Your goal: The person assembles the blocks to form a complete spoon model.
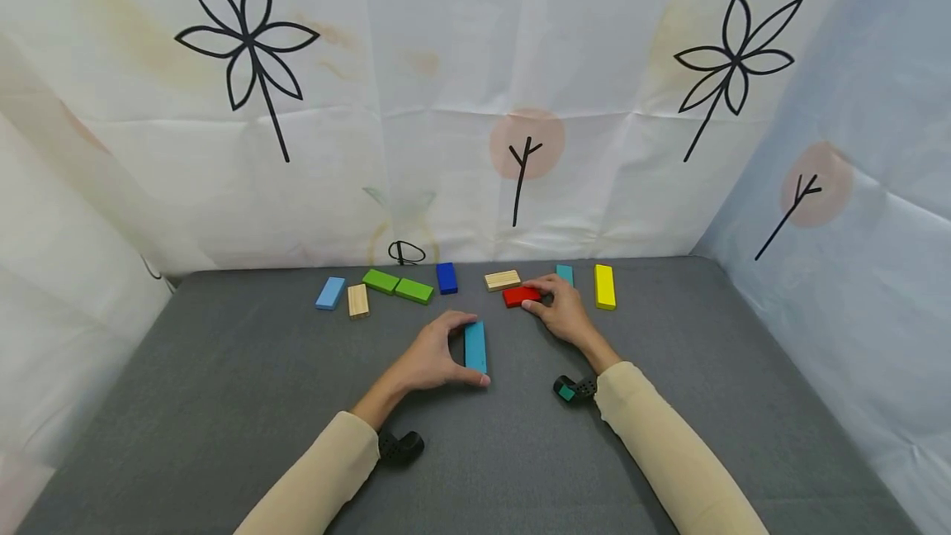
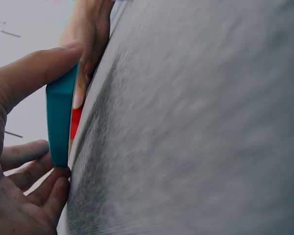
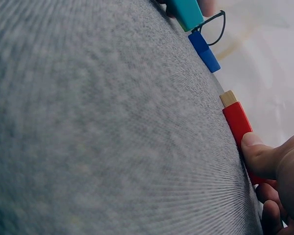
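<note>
My left hand (image 1: 433, 355) pinches a teal-blue wooden block (image 1: 475, 347) by its two ends, thumb on the near end and fingers on the far one. In the left wrist view this block (image 2: 61, 117) spans the gap between thumb and fingertips, close to the cloth. Farther back, my right hand (image 1: 562, 310) grips a red block (image 1: 522, 296) by its right part, thumb at the near side. The right wrist view shows the thumb on the red block (image 3: 237, 122), which lies on the cloth. A natural wood block (image 1: 502, 280) is just behind it.
Along the back lie a light blue block (image 1: 330, 293), a wood block (image 1: 358, 301), two green blocks (image 1: 413, 291), a dark blue block (image 1: 447, 278), a teal block (image 1: 565, 274) and a yellow block (image 1: 605, 286). Grey cloth (image 1: 245, 386) covers the table; white printed curtains (image 1: 446, 64) stand behind.
</note>
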`<state>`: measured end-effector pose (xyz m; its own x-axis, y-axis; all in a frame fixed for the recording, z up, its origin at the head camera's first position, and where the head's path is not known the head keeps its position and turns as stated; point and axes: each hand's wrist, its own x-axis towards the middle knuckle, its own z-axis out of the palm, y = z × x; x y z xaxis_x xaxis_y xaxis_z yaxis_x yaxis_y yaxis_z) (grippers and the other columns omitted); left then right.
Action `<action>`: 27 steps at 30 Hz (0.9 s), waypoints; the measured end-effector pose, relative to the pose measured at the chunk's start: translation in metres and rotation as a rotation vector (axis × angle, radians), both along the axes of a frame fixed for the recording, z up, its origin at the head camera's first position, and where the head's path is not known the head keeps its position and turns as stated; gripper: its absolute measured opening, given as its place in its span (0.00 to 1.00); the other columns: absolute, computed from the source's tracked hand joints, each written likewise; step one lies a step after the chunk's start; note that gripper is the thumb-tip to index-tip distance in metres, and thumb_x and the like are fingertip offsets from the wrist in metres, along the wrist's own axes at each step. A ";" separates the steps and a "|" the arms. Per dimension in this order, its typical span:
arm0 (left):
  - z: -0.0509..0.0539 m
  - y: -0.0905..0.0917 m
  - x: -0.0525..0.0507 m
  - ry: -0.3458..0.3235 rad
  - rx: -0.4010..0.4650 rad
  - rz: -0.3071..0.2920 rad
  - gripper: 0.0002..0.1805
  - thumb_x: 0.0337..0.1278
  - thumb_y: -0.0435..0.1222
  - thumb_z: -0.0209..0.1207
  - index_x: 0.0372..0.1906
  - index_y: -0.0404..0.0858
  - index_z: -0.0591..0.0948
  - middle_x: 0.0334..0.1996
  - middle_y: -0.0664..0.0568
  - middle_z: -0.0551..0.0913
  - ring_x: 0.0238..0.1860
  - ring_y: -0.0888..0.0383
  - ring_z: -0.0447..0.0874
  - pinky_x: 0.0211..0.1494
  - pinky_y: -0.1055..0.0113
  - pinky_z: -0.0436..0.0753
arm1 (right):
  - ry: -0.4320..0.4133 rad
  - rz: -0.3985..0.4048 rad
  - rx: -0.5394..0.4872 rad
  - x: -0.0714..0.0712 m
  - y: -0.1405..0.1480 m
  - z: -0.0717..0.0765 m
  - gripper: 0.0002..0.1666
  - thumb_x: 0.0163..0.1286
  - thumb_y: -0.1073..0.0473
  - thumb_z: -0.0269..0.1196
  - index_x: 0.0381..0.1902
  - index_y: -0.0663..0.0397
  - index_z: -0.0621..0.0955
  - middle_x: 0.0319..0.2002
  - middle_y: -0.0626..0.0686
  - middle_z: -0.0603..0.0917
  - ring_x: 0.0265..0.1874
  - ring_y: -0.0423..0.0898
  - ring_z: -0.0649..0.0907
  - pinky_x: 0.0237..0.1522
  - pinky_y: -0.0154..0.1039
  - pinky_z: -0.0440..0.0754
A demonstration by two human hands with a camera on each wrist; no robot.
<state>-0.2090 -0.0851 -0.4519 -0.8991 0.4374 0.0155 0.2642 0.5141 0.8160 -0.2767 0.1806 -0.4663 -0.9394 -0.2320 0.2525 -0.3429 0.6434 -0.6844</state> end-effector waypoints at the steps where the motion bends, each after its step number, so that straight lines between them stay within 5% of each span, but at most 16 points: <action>1: 0.000 0.000 0.002 0.005 -0.001 -0.001 0.53 0.37 0.48 0.82 0.72 0.39 0.71 0.68 0.46 0.72 0.66 0.48 0.72 0.69 0.48 0.71 | 0.001 0.001 -0.001 0.000 0.000 0.000 0.22 0.68 0.63 0.70 0.58 0.63 0.84 0.57 0.65 0.79 0.56 0.63 0.78 0.59 0.58 0.75; 9: -0.003 0.002 0.014 0.039 -0.030 0.002 0.53 0.35 0.50 0.83 0.72 0.40 0.72 0.68 0.46 0.72 0.67 0.47 0.70 0.69 0.43 0.69 | 0.005 0.001 -0.007 -0.001 0.001 -0.001 0.22 0.67 0.63 0.70 0.58 0.63 0.84 0.56 0.64 0.80 0.55 0.62 0.78 0.58 0.58 0.75; 27: -0.011 0.009 0.019 0.110 -0.043 0.032 0.54 0.39 0.48 0.82 0.74 0.37 0.69 0.71 0.41 0.69 0.71 0.42 0.67 0.70 0.42 0.67 | 0.019 0.008 -0.018 0.001 0.000 -0.001 0.22 0.68 0.64 0.70 0.59 0.64 0.83 0.56 0.65 0.80 0.55 0.62 0.78 0.57 0.58 0.76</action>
<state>-0.1901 -0.0765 -0.4634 -0.9064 0.4112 0.0964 0.3338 0.5575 0.7601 -0.2752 0.1808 -0.4672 -0.9325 -0.2351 0.2742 -0.3610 0.6282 -0.6893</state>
